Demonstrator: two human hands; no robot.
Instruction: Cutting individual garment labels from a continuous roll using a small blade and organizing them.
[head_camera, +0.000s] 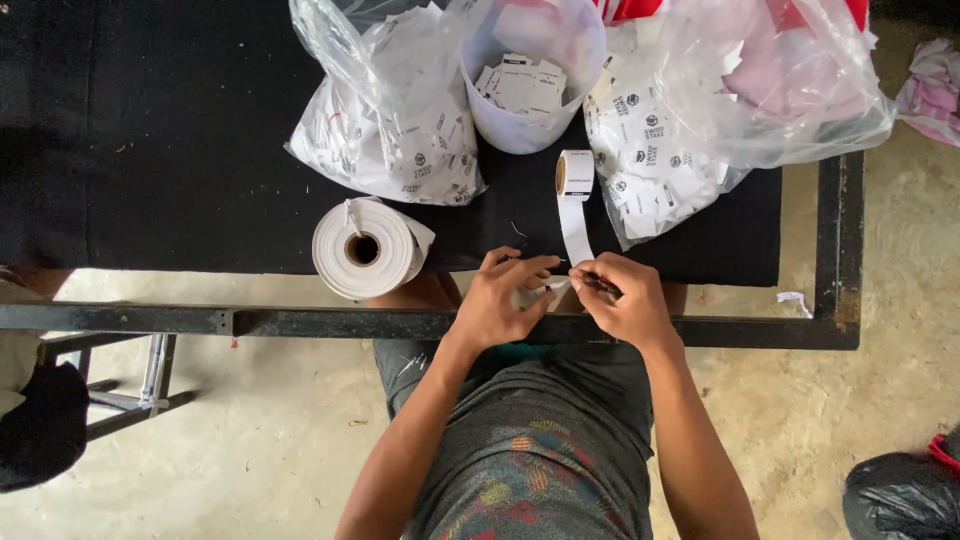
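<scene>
Hands: both meet at the near edge of the table, over the person's lap.
Left hand: fingers curled, tips pinched on the free end of the strip.
Right hand: closed to a pinch on the same end, just beside the left; something thin and dark seems to lie under its fingers, too small to tell.
Strip: white labels on a backing, running from the hands up to the small roll, which stands on edge on the table's black top just beyond the hands.
Handling: I'd judge it very light, thin and limp, easy to crease or tear; best taken at the edges of the loose end with fingertips.
Big roll: white, lying flat on the table left of the small roll, hollow core facing up.
Cup: translucent, behind the small roll, holding loose cut labels.
Left bag: clear plastic, left of the cup, stuffed with printed white labels.
Right bag: clear plastic, right of the cup, more labels spilling at its mouth, pink and red showing inside.
Frame: the table's bare metal rail passes under the wrists.
</scene>
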